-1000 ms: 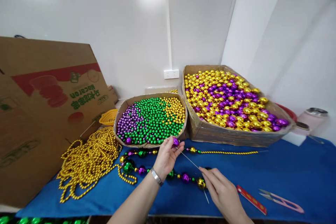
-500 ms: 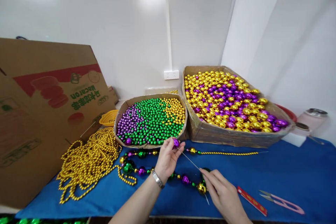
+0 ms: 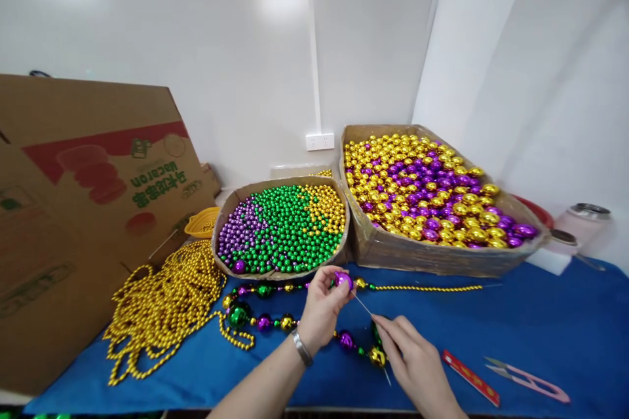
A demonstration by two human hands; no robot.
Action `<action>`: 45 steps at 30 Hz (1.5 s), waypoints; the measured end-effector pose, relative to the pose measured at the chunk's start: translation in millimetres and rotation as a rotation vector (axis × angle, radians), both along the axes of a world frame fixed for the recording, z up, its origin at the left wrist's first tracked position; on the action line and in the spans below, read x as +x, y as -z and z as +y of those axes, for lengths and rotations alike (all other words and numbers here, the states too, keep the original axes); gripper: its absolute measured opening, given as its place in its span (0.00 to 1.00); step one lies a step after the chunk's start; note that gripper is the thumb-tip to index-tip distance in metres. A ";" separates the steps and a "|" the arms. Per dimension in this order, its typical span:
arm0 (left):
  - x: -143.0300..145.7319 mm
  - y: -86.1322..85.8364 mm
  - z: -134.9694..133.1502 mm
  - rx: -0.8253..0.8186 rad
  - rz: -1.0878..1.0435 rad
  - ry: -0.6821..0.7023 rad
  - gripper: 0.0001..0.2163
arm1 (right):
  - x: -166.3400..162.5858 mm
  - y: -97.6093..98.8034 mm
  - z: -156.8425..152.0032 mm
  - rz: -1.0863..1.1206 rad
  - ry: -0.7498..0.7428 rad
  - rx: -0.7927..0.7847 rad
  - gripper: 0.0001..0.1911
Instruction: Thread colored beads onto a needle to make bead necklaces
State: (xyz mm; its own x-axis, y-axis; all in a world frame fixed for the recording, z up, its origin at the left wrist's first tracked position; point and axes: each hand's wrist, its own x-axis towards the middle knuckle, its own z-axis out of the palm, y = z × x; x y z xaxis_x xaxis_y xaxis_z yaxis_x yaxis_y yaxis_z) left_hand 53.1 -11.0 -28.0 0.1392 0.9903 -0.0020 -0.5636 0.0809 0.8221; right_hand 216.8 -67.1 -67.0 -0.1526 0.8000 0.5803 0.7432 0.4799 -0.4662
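My left hand (image 3: pixel 322 304) pinches a shiny purple bead (image 3: pixel 344 281) just in front of the smaller bead box. A thin straight needle (image 3: pixel 362 303) runs from this bead to my right hand (image 3: pixel 410 357), whose thumb and fingers are closed on it. Whether the needle's tip is inside the bead's hole, I cannot make out. Below my right fingers a thin pale end (image 3: pixel 387 377) sticks out. Around my hands lies a strand of green, gold and purple beads (image 3: pixel 264 321), looped on the blue cloth (image 3: pixel 491 321); my left hand and forearm cover part of it.
A cardboard box of small purple, green and gold beads (image 3: pixel 348 222) stands behind my hands, beside a bigger box of gold and purple beads (image 3: pixel 417 254). Gold bead chains (image 3: pixel 164 308) are heaped left, near a carton (image 3: pixel 98 209). Pink thread snips (image 3: pixel 535 383) and a red packet (image 3: pixel 472 378) lie right.
My left hand has moved right and slightly down with the purple bead, closer to my right hand. The visible stretch of needle between them is shorter. My right hand has barely moved.
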 end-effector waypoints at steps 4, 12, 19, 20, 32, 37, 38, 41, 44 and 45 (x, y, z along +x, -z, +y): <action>-2.1 -2.8 7.8 0.096 0.165 0.023 0.14 | 4.2 2.8 5.8 -0.017 0.032 0.038 0.16; -24.8 -19.3 124.1 0.452 1.034 -0.224 0.04 | 16.8 4.0 9.9 -0.008 0.105 0.085 0.16; -11.0 -8.9 168.3 0.467 1.325 -0.057 0.07 | 18.9 12.6 15.6 -0.032 0.108 0.096 0.16; -10.4 -8.5 169.1 0.464 1.332 -0.049 0.06 | 19.2 12.3 15.7 -0.025 0.107 0.091 0.16; -33.9 -10.8 91.5 0.267 0.691 0.014 0.14 | 14.8 5.6 12.5 0.032 0.067 0.032 0.14; -32.9 -8.2 56.2 -0.020 0.050 0.154 0.11 | 11.1 7.2 12.1 0.001 0.037 0.042 0.15; -32.2 -8.4 53.3 -0.031 0.025 0.157 0.11 | 10.9 7.3 11.7 -0.006 0.036 0.046 0.15; -31.0 -9.3 49.3 -0.013 0.021 0.153 0.11 | 11.4 6.8 10.1 -0.025 0.050 0.060 0.15; -31.0 -10.5 47.8 0.026 0.037 0.148 0.11 | 12.7 5.4 8.9 -0.040 0.064 0.065 0.15; -31.2 -10.9 47.3 0.040 0.044 0.146 0.11 | 13.2 5.1 8.6 -0.044 0.064 0.065 0.15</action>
